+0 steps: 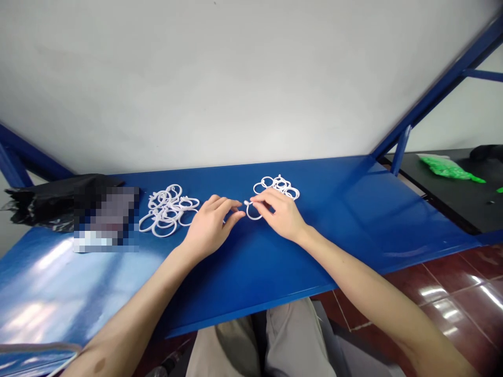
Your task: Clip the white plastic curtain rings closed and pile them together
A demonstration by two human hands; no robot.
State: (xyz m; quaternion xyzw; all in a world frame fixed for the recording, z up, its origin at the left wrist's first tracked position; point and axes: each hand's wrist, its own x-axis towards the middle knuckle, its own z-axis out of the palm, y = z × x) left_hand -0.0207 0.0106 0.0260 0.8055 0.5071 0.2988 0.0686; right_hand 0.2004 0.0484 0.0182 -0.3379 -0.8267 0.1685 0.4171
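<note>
My right hand (282, 213) pinches a white plastic ring (253, 218) between thumb and fingertips, just above the blue tabletop (251, 267). A small knob or clasp shows at the ring's upper left. Just left of that ring is my left hand (210, 222), its thumb and fingers a little apart with nothing visible between them. A loose pile of similar white rings (167, 212) lies beyond my left hand, to its left. Behind my right hand sits a smaller cluster of white rings (281, 184), partly hidden by the fingers.
At the left, a black plastic bag (43, 201) lies beside a pixelated flat object (112, 214). Blue metal frame bars (428, 97) rise at the table's right end. Beyond them, a dark table (463, 193) carries a bag of green items (448, 166). A pale wall stands behind.
</note>
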